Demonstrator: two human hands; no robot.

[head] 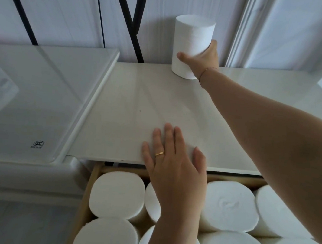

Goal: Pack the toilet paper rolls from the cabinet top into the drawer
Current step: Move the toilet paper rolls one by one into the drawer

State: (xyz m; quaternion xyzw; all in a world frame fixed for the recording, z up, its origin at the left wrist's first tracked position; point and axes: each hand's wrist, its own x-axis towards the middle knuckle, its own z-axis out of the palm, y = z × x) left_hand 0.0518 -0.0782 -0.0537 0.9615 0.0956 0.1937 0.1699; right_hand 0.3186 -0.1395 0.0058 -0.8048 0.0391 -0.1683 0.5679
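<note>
One white toilet paper roll point(191, 40) stands upright at the back of the pale cabinet top point(134, 107), close to the wall. My right hand point(203, 59) is wrapped around its lower part, thumb in front, fingers behind. My left hand point(170, 158) lies flat with fingers apart on the cabinet top's front edge, a gold ring on one finger. Below it the wooden drawer point(88, 191) stands pulled out, filled with several upright white rolls point(117, 194).
A white appliance with a glass-covered top point(40, 98) adjoins the cabinet on the left. Black bars point(130, 20) lean against the white wall behind. A window frame point(243, 31) rises at the back right.
</note>
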